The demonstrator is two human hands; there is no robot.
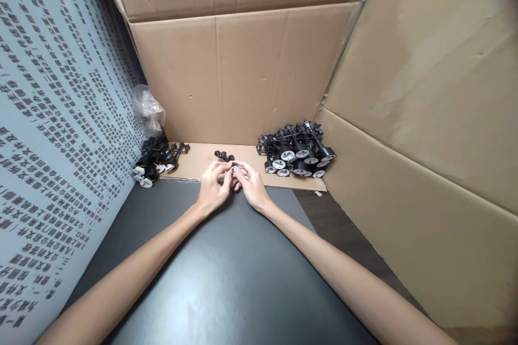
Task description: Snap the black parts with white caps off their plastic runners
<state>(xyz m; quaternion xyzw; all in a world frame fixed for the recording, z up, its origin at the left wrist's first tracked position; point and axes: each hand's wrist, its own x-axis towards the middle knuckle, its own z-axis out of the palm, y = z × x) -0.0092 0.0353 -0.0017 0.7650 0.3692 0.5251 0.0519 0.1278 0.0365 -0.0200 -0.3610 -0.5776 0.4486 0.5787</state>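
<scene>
Both my hands meet over the far part of the grey mat, closed around one small black miniature lamp post [225, 156]. Its cluster of dark lantern-shaped heads points up and left, away from me. Fingertips of my left hand [213, 186] pinch it from the left. My right hand [251, 183] grips from the right, thumb and fingers at its base end, where a bit of white shows. Most of the base is hidden by the fingers.
Many similar black lamp posts with white base discs [301, 153] are piled at the right. A smaller heap with yellow wires [151, 164] lies left, below a clear plastic bag [149, 108]. Cardboard walls [243, 75] and a printed blue panel [60, 118] surround the grey mat [226, 269].
</scene>
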